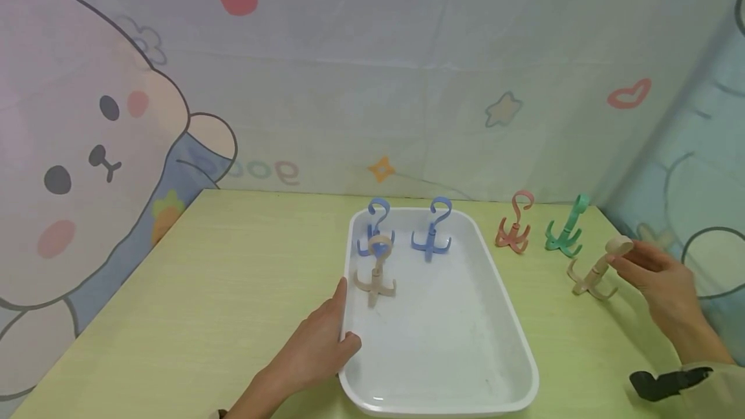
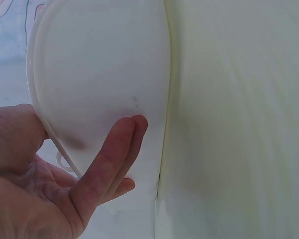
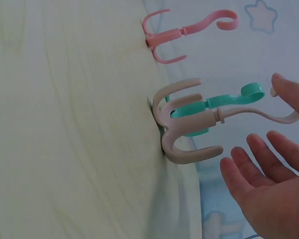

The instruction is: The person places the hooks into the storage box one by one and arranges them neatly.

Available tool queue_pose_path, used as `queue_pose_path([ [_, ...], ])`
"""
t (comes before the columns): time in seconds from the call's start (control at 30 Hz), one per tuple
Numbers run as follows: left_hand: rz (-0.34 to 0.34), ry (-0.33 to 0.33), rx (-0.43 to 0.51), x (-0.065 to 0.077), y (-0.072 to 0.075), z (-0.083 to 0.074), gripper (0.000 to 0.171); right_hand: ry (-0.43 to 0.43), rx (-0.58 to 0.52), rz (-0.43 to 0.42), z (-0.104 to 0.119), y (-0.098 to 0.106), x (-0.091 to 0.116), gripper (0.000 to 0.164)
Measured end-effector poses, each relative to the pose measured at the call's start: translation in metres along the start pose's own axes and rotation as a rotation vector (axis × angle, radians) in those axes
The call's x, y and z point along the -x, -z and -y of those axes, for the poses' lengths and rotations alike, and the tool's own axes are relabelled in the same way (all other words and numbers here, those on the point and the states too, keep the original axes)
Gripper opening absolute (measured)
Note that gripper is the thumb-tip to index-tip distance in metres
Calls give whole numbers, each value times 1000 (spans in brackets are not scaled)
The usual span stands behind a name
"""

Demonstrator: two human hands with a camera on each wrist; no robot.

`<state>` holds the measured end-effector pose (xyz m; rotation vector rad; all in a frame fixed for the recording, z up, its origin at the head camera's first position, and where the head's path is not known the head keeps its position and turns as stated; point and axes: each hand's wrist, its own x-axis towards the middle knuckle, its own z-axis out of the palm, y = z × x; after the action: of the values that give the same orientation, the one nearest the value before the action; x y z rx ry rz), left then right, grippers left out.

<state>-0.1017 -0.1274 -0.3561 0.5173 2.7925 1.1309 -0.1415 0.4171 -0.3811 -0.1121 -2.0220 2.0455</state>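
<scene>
The beige hook was over the right of the worktop, its curled top pinched by the right hand. Its long axis leaned, top toward that hand, prongs down and toward the tray, which lay well to the left (whether the prongs touched the worktop, I could not tell). The left hand, much farther off, gripped the tray's left rim.

Beige pronged hook, curl uppermost, right of white tray
</scene>
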Motion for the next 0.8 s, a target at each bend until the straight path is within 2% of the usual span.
queue_pose_path([
  [0.2, -2, -1, 9, 1, -1, 1, 88, 17, -64, 169, -9, 8, -12, 37],
  [0.3, -5, -6, 11, 0, -1, 1, 88, 18, -71, 192, -11, 7, -16, 32],
  [0.47, -6, -6, 14, 0, 0, 1, 88, 6, -79, 160, -10, 3, -20, 28],
  [0.7, -8, -8, -2, 0, 0, 2, 89, 27, -5, 104, -13, 4, -19, 14],
  [0.8, -6, -7, 1, 0, 0, 2, 89, 5, -24, 69, -14, 3, -18, 13],
])
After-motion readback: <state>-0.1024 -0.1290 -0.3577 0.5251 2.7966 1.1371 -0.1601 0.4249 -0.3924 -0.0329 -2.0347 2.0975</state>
